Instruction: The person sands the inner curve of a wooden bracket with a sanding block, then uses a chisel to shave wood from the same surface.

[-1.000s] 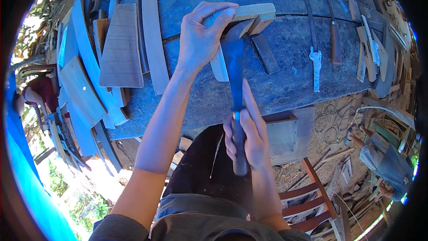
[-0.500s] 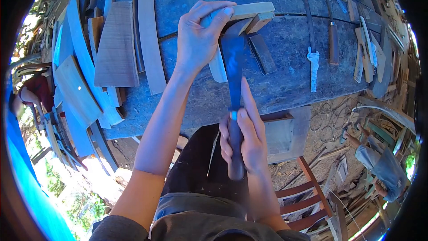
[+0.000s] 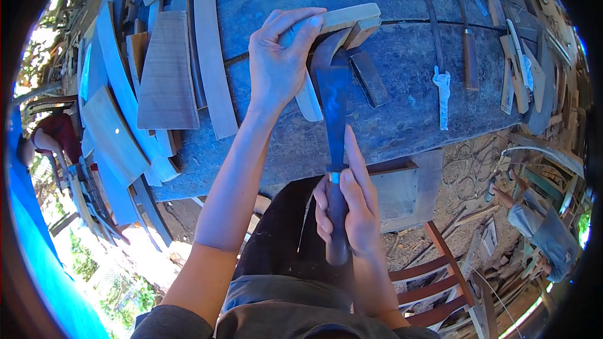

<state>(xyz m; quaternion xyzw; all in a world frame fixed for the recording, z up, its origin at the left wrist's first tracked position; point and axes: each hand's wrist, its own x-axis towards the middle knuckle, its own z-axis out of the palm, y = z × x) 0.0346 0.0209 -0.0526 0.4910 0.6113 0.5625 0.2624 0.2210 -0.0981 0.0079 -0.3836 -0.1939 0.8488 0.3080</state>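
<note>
My left hand (image 3: pixel 281 56) grips the near end of a pale wooden piece (image 3: pixel 352 15), whose far end meets a short block (image 3: pixel 362 32) and a curved piece under it. In my right hand (image 3: pixel 347 204) is the dark handle of a wide-bladed tool (image 3: pixel 333 97), its blade pointing away from me with its tip by the curved piece. My right index finger lies along the blade. Just right of the blade, a dark rectangular block (image 3: pixel 369 79) rests on the blue worktable (image 3: pixel 402 110).
Wooden boards (image 3: pixel 168 72) lie across the table's left side. A wrapped blade (image 3: pixel 441 97) and a wooden-handled tool (image 3: pixel 470 63) lie to the right. One person (image 3: pixel 543 229) is at the lower right, another (image 3: pixel 59 138) at far left. A slatted chair (image 3: pixel 433 276) stands below.
The tool and my right hand have moved back toward my body, and the blade tip is lower in view. My left hand still holds the wooden piece. The view has shifted slightly.
</note>
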